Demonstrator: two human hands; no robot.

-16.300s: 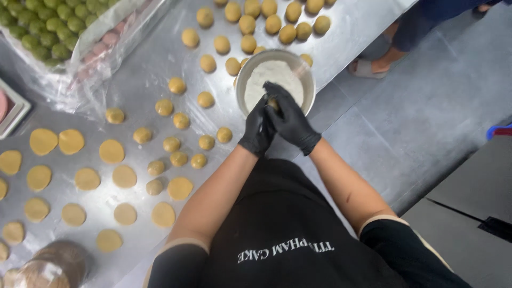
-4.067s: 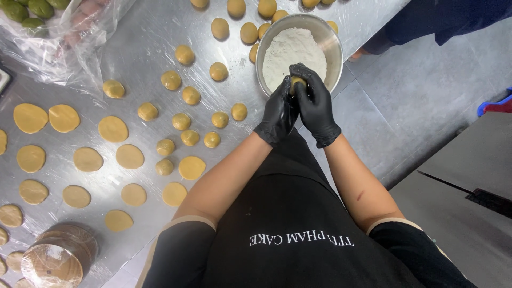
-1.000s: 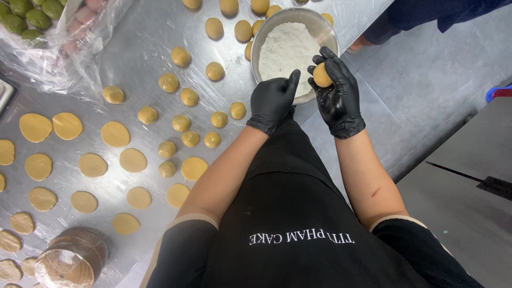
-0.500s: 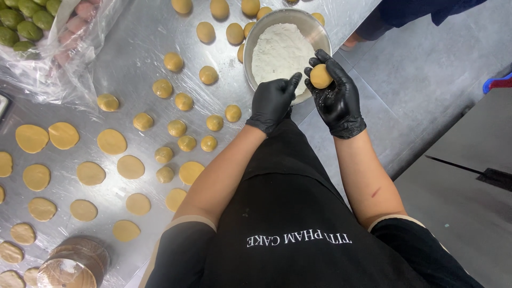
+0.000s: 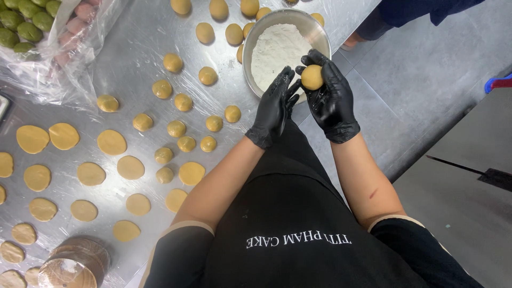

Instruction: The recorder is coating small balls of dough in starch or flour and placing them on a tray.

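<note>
Both my hands wear black gloves and hover over the near rim of a metal bowl of flour (image 5: 262,32). My right hand (image 5: 330,96) cups a round tan dough ball (image 5: 312,77) in its fingers. My left hand (image 5: 273,106) is beside it, fingers straight and apart, holding nothing and just clear of the ball. Several more dough balls (image 5: 184,102) lie on the plastic-covered steel table (image 5: 133,48) to the left of the bowl.
Flattened dough discs (image 5: 112,142) cover the table's left part. A clear bag with green balls (image 5: 21,26) and pink ones lies at the top left. A round wooden mould (image 5: 74,264) stands at the bottom left. Another person's foot (image 5: 354,40) shows beyond the table edge.
Earlier both hands were pressed together around the dough over the bowl. They have since parted: the right hand keeps the ball and the left has opened beside it.
</note>
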